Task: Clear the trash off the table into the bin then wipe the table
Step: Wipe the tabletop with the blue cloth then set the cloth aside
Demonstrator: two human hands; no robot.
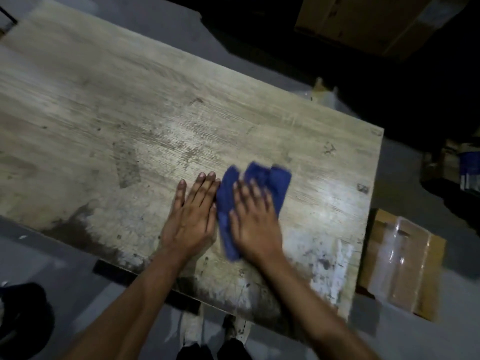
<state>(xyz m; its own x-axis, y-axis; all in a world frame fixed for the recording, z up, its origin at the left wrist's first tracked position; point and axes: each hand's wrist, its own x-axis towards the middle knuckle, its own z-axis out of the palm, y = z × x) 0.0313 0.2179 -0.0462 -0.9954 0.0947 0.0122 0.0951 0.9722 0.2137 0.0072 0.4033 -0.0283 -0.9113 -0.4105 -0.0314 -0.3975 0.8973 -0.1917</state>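
Blue and bunched, the cloth (253, 203) lies on the table (130, 113) toward its near right part, pinned under the right hand (255, 224). That hand lies flat on top, palm down, fingers (253, 190) loosely spread over the folds and not pinching anything. The left hand (193, 216) rests flat on the bare wood just beside the cloth, its fingers pressed together and its edge about touching the fabric.

Going by its soft creases, the cloth looks light and limp. It should slide easily under a pressing palm and bunch up if pushed from one end. I would hold it as it is held now, with weight across the middle, or gather a fold at the far edge to lift it.

No trash shows on the tabletop, so the clearing looks done and wiping is the step in hand. The wood is worn and stained, with pale scuffs near the front edge.

Past the right side of the table, on the floor, sits a cardboard box (376, 255) with clear plastic packaging (405, 255) lying in it. Further off, in the dark, another big carton (363, 22) stands; what it holds I cannot tell. I can't pick out a bin with any certainty.
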